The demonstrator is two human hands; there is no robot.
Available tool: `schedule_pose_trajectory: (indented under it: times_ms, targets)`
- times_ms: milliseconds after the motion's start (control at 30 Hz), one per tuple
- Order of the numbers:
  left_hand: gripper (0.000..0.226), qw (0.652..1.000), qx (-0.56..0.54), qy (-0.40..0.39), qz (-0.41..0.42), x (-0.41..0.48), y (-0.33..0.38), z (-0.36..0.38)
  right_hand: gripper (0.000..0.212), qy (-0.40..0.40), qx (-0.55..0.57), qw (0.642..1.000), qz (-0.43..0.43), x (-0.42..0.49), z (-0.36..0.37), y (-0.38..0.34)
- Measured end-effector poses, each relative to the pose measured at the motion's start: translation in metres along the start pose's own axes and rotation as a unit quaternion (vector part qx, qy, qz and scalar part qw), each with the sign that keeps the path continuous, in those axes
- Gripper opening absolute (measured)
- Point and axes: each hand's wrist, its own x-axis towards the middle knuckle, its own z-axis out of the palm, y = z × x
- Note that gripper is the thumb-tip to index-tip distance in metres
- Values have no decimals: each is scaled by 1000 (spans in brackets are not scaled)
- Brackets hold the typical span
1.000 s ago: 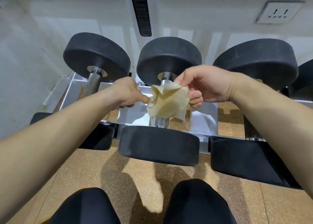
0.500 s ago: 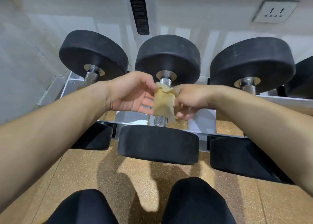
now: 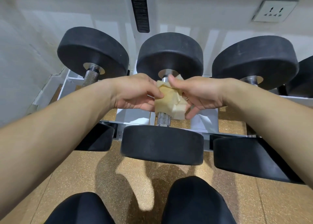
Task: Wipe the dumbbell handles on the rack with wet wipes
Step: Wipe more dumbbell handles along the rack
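As the left hand (image 3: 135,92) and right hand (image 3: 202,93) pinch it, the wipe (image 3: 169,100) wraps the middle handle (image 3: 164,119).
Centre of frame, on the rack (image 3: 132,117); both hands' fingers curl on the wipe, bare knurling showing below.

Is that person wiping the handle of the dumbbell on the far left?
No, the left hand and right hand hold the wipe on the middle dumbbell's handle; the left dumbbell's handle is bare.
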Motion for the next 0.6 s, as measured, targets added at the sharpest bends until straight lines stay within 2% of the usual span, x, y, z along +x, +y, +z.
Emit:
schedule_pose_trajectory:
  times_ms: [67, 167, 300, 500, 533, 600]
  targets:
    - [20, 1000, 3, 0, 1, 1, 0, 0, 50, 57, -4, 998, -12, 4, 3, 3]
    - [23, 999, 35, 18, 2, 3, 0, -3, 33, 43, 8, 999, -24, 2, 1, 4]
    - [22, 997, 77, 28, -1, 7, -1, -10, 43, 53, -4, 998, -37, 2, -2, 3]
    - [14, 982, 186, 40, -10, 10, 3, -16, 38, 64, -63, 995, -35, 0, -2, 2]
    - [15, 978, 205, 40, -11, 10, 3, -16, 37, 61, -76, 995, -34, 0, -2, 2]
    - [32, 969, 244, 38, -5, 10, 2, -17, 38, 52, -103, 993, -35, -1, -2, 2]
